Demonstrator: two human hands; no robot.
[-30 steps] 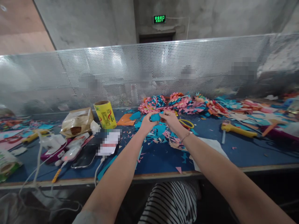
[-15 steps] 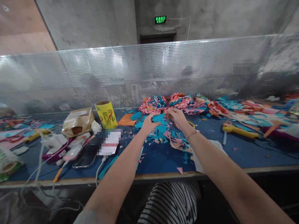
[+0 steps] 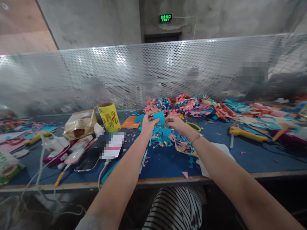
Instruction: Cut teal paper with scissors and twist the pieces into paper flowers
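Note:
In the middle of the table, my left hand (image 3: 148,124) pinches a piece of blue paper (image 3: 158,117), raised above more blue pieces and scraps. My right hand (image 3: 177,124) has its fingers closed at the paper's right edge; the exact contact is small. Just behind both hands lie paper flowers (image 3: 185,103) made of pink, blue and orange strips. A yellow loop handle (image 3: 193,126) shows beside my right hand, the rest of that tool being hidden. Cut paper scraps (image 3: 159,140) are strewn below my hands.
To the left stand a yellow cardboard tube (image 3: 109,117) and a brown paper bag (image 3: 80,123), with phones (image 3: 87,161) and cables in front. A yellow glue gun (image 3: 248,134) lies on the right. Behind the table rises a perforated metal screen (image 3: 129,70).
The blue paper in my left hand has moved slightly left and now looks curved upright. My right hand has come down from the flowers to the paper's right edge.

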